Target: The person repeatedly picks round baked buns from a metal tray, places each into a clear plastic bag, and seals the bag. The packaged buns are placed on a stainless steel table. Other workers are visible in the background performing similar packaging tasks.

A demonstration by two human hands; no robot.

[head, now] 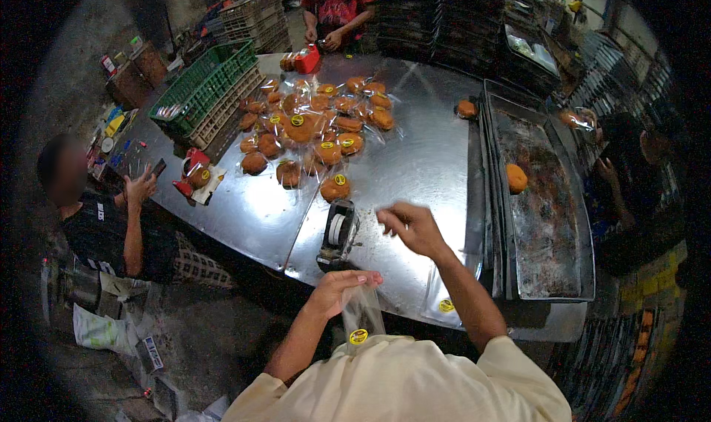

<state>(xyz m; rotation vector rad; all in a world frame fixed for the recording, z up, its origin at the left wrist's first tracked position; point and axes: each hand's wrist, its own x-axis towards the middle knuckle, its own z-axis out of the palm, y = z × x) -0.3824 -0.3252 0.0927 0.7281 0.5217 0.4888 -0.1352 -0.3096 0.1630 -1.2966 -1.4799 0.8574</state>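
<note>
My left hand point(339, 293) pinches the mouth of a clear plastic bag point(364, 311) that hangs in front of my shirt and bears a round yellow sticker. Whether anything else lies in the bag cannot be told. Above the metal table point(411, 183), my right hand point(408, 226) is raised with bent fingers and nothing visible in it. Between the hands and the pile stands a black tape dispenser point(338, 236) with a white roll. Beyond it lie several bagged round buns point(300, 127) with yellow stickers. One unbagged bun point(516, 178) sits in a large metal tray point(583, 244) at the right.
Stacked green and beige plastic crates point(208, 88) stand at the left. A red tape dispenser point(194, 158) is near a co-worker holding a phone. Another co-worker in red stands across the table by a second red dispenser point(307, 59). Flat bags point(444, 297) lie at the near edge.
</note>
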